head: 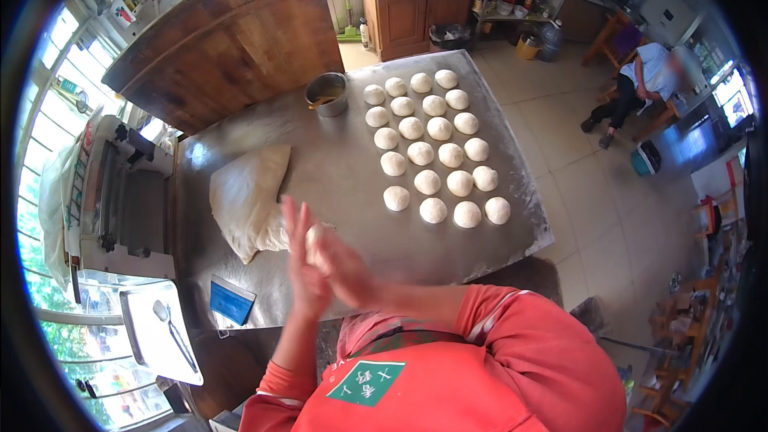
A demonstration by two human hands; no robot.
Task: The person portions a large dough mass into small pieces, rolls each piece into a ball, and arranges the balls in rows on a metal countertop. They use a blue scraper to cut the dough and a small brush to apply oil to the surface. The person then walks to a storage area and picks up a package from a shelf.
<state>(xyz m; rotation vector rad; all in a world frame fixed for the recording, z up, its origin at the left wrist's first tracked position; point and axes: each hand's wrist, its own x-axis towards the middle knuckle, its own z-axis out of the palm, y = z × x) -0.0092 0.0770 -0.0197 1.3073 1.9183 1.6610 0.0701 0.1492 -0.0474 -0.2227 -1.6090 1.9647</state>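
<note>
Above the front of the metal-topped table, my left hand (pixel 305 270) is held upright with its palm against my right hand (pixel 348 269). A small piece of pale dough (pixel 312 243) shows between the two palms, mostly hidden by the fingers. Just beyond my left hand lies a large slab of dough (pixel 249 192) with a smooth, sheet-like surface. Rows of round dough balls (pixel 420 153) stand apart from one another on the table's right half. A blue dough scraper (pixel 232 300) rests near the front left edge.
A metal pot (pixel 327 95) with a wooden-looking handle in it stands at the table's far side. To the left is a dough-rolling machine (pixel 129 192), with a white tray (pixel 162 333) in front of it. A seated person (pixel 645 81) is at the far right.
</note>
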